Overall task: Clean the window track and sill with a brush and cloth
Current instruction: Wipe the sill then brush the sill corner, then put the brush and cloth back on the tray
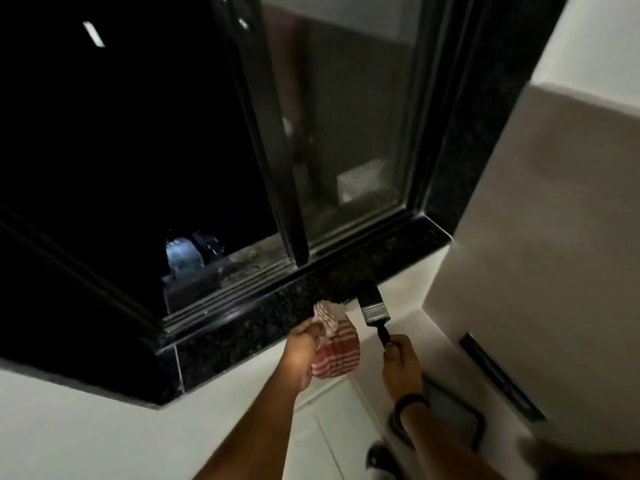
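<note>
My left hand (302,351) grips a red and white striped cloth (335,351) just below the front edge of the black granite sill (263,320). My right hand (401,358) holds the black handle of a flat paint brush (372,306); its dark bristles rest on the sill's front edge, right of the cloth. Behind the sill runs the grooved window track (242,282), with dust and debris in its open left stretch. A dark-framed sliding pane (346,133) stands closed over the right part of the track.
The left half of the window is open to darkness outside. A beige wall (536,237) closes in on the right, with a dark slot plate (498,375) in it. White tiles (104,427) lie below the sill. A dark round-framed object (450,420) sits behind my right forearm.
</note>
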